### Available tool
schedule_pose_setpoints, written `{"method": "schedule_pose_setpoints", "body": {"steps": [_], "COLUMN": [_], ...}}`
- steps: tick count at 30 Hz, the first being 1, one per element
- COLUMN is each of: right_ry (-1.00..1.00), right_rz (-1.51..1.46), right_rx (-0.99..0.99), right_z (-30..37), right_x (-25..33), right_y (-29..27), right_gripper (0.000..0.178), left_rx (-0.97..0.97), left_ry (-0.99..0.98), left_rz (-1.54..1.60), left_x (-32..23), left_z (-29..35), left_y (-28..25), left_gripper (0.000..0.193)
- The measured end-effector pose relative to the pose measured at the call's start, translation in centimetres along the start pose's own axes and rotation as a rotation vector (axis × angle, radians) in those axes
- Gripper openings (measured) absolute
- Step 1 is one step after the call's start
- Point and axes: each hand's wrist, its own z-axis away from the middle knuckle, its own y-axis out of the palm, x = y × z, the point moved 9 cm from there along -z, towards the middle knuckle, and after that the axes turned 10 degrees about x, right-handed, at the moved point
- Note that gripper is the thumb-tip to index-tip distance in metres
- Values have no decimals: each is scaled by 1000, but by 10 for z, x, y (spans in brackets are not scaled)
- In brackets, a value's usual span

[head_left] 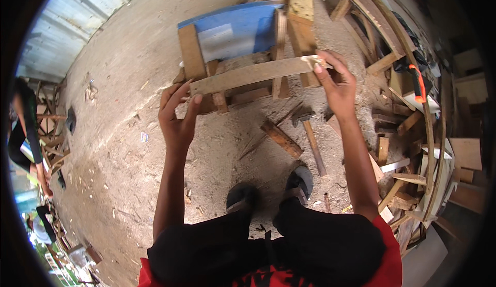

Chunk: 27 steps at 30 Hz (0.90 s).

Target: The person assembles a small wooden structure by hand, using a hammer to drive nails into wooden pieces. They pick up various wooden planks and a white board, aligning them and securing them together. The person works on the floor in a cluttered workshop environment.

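Observation:
Between my two hands I hold a wooden slat (248, 76), roughly level, its right end pale and splintered. My left hand (175, 112) pinches the left end between thumb and fingers. At the splintered end, my right hand (338, 80) grips with thumb below and fingers behind. Just beyond the slat stands a low wooden frame (191, 54) with a blue panel (237, 27); the slat hides part of it. A hammer (311, 142) and a short wood block (281, 138) lie on the ground nearer to me, between my forearms.
To the right lie piled wood offcuts (405, 186) and another wooden frame (369, 21). An orange-and-black handled tool (417, 84) rests by a long curved strip (429, 142). Another person (28, 127) is at the far left. A corrugated metal wall (77, 21) stands at the upper left.

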Motion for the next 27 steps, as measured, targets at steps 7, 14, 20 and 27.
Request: {"method": "schedule_pose_setpoints", "body": {"steps": [7,14,20,27], "right_ry": [164,532,108,406], "right_rz": [-118,-414,349,126], "right_rx": [-39,-42,5,159], "right_z": [0,11,16,8], "right_x": [-14,-38,13,-4], "right_y": [1,8,16,29], "right_gripper": [37,66,109,96], "left_rx": [55,39,-7,12], "left_ry": [-163,-271,-246,-228], "left_rz": [337,319,282,199], "left_x": [26,24,17,13], "left_z": [10,11,11,11], "left_y": [15,20,22,19], "left_gripper": [30,33,34,33]}}
